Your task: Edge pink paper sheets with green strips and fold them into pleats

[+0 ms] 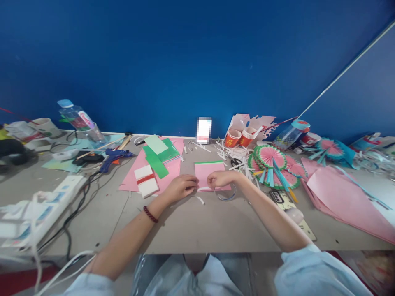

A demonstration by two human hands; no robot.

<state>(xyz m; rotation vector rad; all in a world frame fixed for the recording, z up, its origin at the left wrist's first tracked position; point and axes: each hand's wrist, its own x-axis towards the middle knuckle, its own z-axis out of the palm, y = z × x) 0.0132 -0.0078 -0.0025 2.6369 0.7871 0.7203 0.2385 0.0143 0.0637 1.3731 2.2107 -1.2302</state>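
Note:
A pink sheet of paper (203,172) with a green strip along its far edge lies flat in front of me. My left hand (185,184) rests at its left edge, fingers bent and drawn together; whatever they pinch is hidden. Over the sheet's right part, my right hand (219,179) is closed, its fingertips at the upper left of a thin ring-shaped roll of tape (227,199). A short white strip (203,188) lies along the sheet's near edge between the hands. Another curled white strip (200,200) lies on the table just below.
Left stand a white paper stack (146,181), green paper (156,164), a blue glue gun (115,158) and a power strip (46,209). Right are red paper cups (233,138), scissors (236,163), watermelon paper fans (271,160), a phone (277,197) and pink sheets (348,197).

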